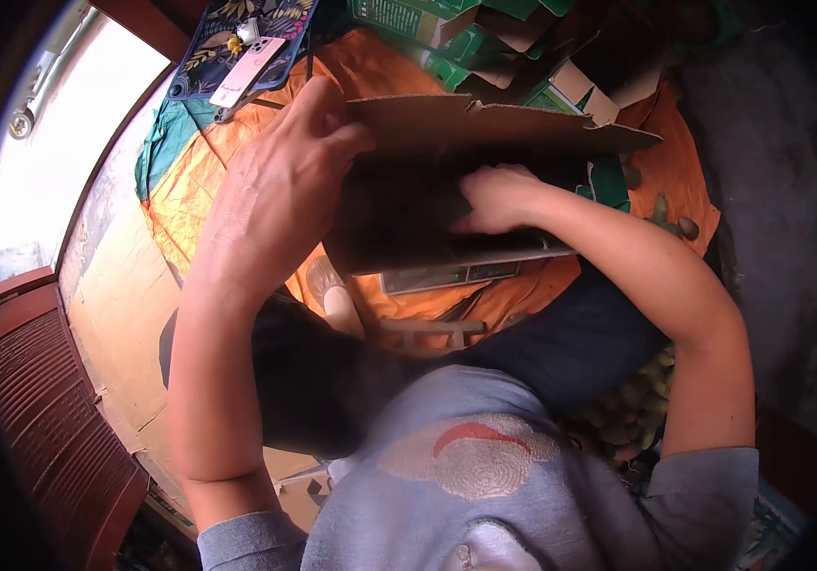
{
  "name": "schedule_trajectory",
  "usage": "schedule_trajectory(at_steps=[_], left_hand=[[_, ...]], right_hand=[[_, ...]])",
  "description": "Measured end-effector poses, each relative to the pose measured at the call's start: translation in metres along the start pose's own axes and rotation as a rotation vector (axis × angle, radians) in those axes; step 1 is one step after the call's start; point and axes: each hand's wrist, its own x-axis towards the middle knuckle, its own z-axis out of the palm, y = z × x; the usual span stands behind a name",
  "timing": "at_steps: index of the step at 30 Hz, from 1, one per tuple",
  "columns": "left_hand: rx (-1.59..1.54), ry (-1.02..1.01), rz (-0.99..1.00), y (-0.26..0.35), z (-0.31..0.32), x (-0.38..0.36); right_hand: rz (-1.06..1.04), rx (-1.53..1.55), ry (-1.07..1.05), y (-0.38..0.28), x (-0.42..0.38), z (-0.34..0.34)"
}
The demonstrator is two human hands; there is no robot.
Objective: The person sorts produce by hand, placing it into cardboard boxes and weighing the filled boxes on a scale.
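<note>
A cardboard box [504, 124] lies open in front of me, its inside dark and one long flap raised at the far side. At its left end my left hand [285, 181] grips the cardboard edge, thumb and fingers bent round it. My right hand [499, 198] reaches inside the box from the right, with its fingers curled down. Whether anything is between those fingers is hidden in the shadow. Under the near side of the box shows a flat grey object [451, 276] on the orange sheet [189, 195].
Several green cartons [466, 38] are piled at the back. A phone [249, 71] rests on a patterned tray [204, 67] at the back left. Brown lumpy items [623, 423] lie by my right leg. A reddish-brown slatted piece of furniture [56, 419] stands at the left.
</note>
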Motion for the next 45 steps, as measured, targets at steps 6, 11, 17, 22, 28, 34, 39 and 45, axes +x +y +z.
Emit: schedule_trajectory(at_steps=[6, 11, 17, 22, 28, 34, 39, 45], left_hand=[[-0.016, 0.002, -0.013, 0.002, 0.001, 0.005], [-0.005, -0.066, 0.019, -0.004, -0.001, 0.003], [-0.078, -0.033, 0.069, -0.004, 0.0, 0.003], [-0.23, -0.175, -0.052, -0.009, 0.008, 0.003], [-0.056, -0.194, 0.074, -0.031, 0.007, 0.004], [0.014, -0.171, 0.121, -0.039, 0.01, 0.008], [-0.049, -0.173, 0.047, -0.046, 0.013, 0.009], [0.036, -0.068, 0.139, -0.031, 0.016, 0.007]], right_hand=[[-0.158, 0.124, 0.205, 0.023, 0.046, 0.023], [-0.256, 0.185, 0.196, 0.026, -0.023, -0.007], [-0.346, 0.705, 0.984, 0.071, -0.168, -0.01], [0.138, 0.686, 1.388, 0.159, -0.269, 0.07], [0.558, 1.108, 1.057, 0.205, -0.28, 0.264], [0.706, 1.177, 0.716, 0.221, -0.237, 0.48], [0.874, 1.099, 0.491, 0.189, -0.178, 0.573], [1.089, 1.012, 0.347, 0.159, -0.107, 0.583]])
